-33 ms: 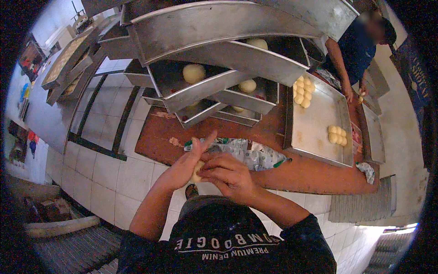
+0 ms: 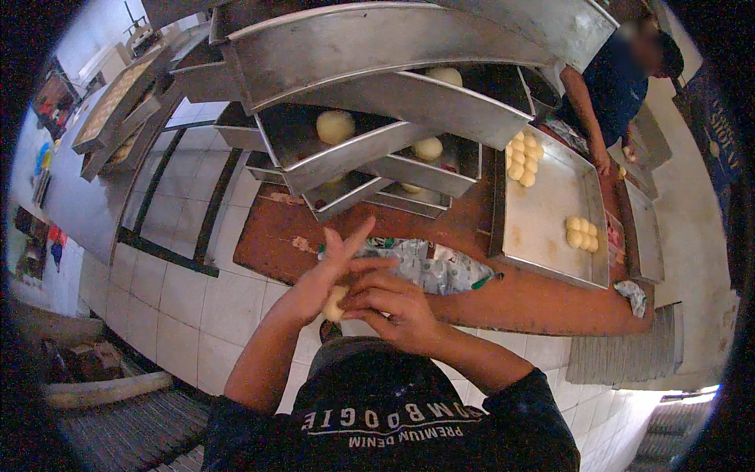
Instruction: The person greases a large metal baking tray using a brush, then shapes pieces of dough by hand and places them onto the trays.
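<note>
A pale dough ball [image 2: 335, 303] sits between my two hands, just above my dark shirt. My left hand [image 2: 318, 279] is upright with fingers stretched out, its palm beside the ball. The fingers of my right hand [image 2: 393, 307] curl over the ball from the right. Beyond them a crumpled printed plastic bag [image 2: 436, 267] lies on the red-brown worktop [image 2: 550, 311]. A large metal tray [image 2: 535, 224] at the right holds two clusters of small dough balls [image 2: 582, 234]. Stacked metal pans [image 2: 377, 86] at the top contain larger dough balls [image 2: 334, 126].
A co-worker [image 2: 605, 94] in dark clothing reaches down beside the tray at the upper right, near a narrower metal tray [image 2: 641, 236]. More stacked trays [image 2: 118, 102] are at the upper left. A floor of pale tiles [image 2: 181, 322] and corrugated metal [image 2: 118, 433] show around the worktop.
My hands and the dough ball have shifted very slightly, with more of the ball showing below my right fingers. The surroundings look the same.
</note>
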A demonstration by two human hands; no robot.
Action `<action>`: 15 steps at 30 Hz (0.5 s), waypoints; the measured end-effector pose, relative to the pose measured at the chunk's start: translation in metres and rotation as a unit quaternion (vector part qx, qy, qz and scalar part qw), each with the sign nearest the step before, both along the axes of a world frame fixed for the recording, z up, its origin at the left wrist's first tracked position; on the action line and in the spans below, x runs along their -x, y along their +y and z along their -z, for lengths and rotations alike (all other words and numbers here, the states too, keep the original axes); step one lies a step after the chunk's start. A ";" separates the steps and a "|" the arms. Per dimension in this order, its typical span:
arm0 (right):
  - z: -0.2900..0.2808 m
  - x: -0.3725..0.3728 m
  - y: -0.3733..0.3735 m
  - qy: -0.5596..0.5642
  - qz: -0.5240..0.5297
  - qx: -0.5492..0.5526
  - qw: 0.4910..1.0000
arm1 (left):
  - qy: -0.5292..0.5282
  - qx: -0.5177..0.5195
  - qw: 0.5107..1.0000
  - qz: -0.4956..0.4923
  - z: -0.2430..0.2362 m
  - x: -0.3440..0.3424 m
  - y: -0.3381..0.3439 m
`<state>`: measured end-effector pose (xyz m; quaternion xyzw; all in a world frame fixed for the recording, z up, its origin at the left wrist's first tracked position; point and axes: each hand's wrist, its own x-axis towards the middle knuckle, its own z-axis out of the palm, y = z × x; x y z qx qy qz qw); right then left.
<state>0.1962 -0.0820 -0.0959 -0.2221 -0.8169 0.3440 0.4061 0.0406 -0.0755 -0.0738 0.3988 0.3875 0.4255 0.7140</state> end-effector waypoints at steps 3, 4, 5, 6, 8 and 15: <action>-0.005 0.003 -0.002 -0.023 -0.017 0.223 0.974 | -0.325 0.038 0.944 0.037 0.021 0.011 0.023; -0.003 0.002 0.001 0.065 -0.014 0.344 0.937 | -0.350 0.054 0.935 -0.011 0.023 0.011 0.023; -0.003 0.002 0.005 0.152 -0.016 0.455 0.877 | -0.259 -0.023 0.965 -0.029 0.024 0.008 0.015; -0.003 0.003 0.008 0.235 -0.018 0.556 0.797 | -0.164 -0.100 0.980 -0.048 0.027 0.001 0.003; -0.004 0.005 0.010 0.303 -0.039 0.591 0.747 | -0.058 -0.183 0.978 -0.077 0.028 -0.010 -0.010; 0.012 0.001 0.018 0.010 0.052 0.378 0.924 | 0.173 -0.124 0.956 -0.202 0.028 -0.016 -0.013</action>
